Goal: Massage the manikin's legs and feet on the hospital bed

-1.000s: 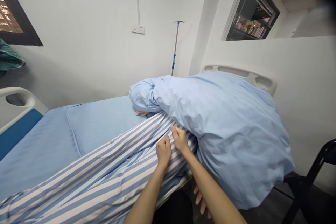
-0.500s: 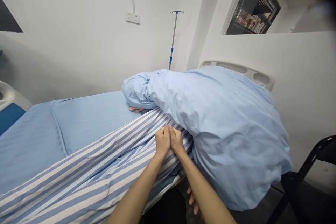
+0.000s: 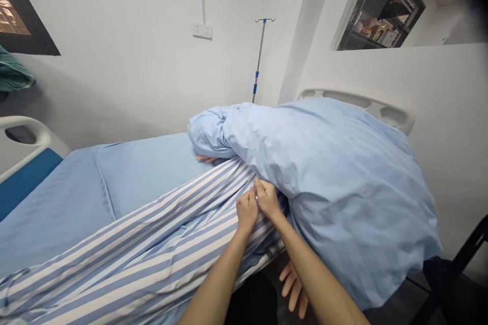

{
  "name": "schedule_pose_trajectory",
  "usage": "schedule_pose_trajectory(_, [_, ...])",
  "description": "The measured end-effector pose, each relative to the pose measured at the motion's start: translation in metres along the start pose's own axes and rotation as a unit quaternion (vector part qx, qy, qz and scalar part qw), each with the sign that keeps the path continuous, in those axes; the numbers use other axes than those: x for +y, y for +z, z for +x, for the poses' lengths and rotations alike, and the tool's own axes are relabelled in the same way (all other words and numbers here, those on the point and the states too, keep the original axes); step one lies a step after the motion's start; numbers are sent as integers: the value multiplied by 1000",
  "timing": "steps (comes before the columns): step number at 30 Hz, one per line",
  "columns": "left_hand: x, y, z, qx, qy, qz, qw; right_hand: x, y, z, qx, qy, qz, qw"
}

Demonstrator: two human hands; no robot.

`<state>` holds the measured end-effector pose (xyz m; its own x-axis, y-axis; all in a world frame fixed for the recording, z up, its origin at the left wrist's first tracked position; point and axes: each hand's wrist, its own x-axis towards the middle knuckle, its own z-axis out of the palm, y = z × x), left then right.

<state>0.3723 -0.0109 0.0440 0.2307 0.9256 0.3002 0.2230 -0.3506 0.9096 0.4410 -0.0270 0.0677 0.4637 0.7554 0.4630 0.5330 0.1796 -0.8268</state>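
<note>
My left hand (image 3: 247, 209) is closed above the blue-and-white striped trousers (image 3: 168, 218), near their upper end. Right beside it, my right hand (image 3: 267, 199) is closed too, slightly higher and close to the edge of the light blue quilt (image 3: 343, 162). What the fingers of either hand pinch is hidden or too small to make out. The trousers are on a figure lying on the bed, its upper body covered by the quilt. Fingers of one of its hands (image 3: 206, 159) stick out at the far side; another hand (image 3: 294, 287) hangs below my right forearm.
A blue sheet (image 3: 148, 162) covers the bed. White end boards stand at the left (image 3: 41, 137) and at the right (image 3: 396, 114). Behind the bed rises a drip stand (image 3: 259, 56) near the wall. A black chair (image 3: 457, 264) is at the lower right.
My view has swung a little to the left. My right hand has shifted up and slightly ahead of the left, and the two fists no longer sit level.
</note>
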Motion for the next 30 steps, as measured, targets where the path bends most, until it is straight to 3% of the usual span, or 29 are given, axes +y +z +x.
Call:
schedule_pose_trajectory(9, [-2, 3, -1, -15, -8, -6, 1000, 30, -3, 3, -9, 59, -1, 998])
schedule_pose_trajectory(16, [11, 1, 9, -16, 14, -34, 999, 32, -1, 2, -4, 16, -35, 999])
schedule_pose_trajectory(21, [1, 0, 4, -6, 4, 41, 999, 33, 0, -1, 2, 2, -82, 997])
schedule_pose_trajectory(25, [-4, 0, 0, -3, -14, 79, 997, 29, 0, -5, -13, -20, -106, 994])
schedule_pose_trajectory(30, [-2, -13, 5, -64, 3, -1, 998, 1, 2, -8, -43, -40, -90, 994])
